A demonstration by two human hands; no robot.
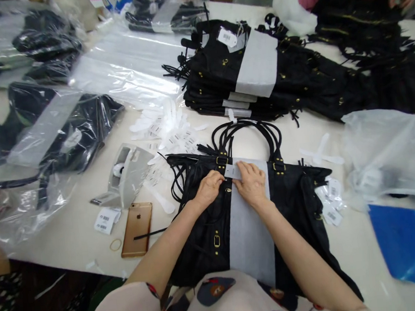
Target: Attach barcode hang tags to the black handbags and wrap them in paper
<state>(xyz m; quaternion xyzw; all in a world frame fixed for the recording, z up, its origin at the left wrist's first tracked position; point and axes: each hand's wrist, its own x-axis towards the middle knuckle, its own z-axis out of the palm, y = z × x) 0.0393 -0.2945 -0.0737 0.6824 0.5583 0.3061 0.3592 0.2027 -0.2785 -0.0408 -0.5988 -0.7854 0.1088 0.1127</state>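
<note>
The right hand (pixel 251 183), half curled, holds a small grey tag (pixel 232 171); the left hand (pixel 210 188) pinches beside it, on what I cannot tell. The black bag (pixel 291 201) lies near centre, paper strip (pixel 251 234) already across, not yet wrapped.

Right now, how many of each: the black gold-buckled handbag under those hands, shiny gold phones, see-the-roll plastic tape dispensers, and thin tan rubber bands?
Black gold-buckled handbag under the hands: 1
Shiny gold phone: 1
Plastic tape dispensers, one grey, one blue: 2
Thin tan rubber band: 1
Total: 5
</note>
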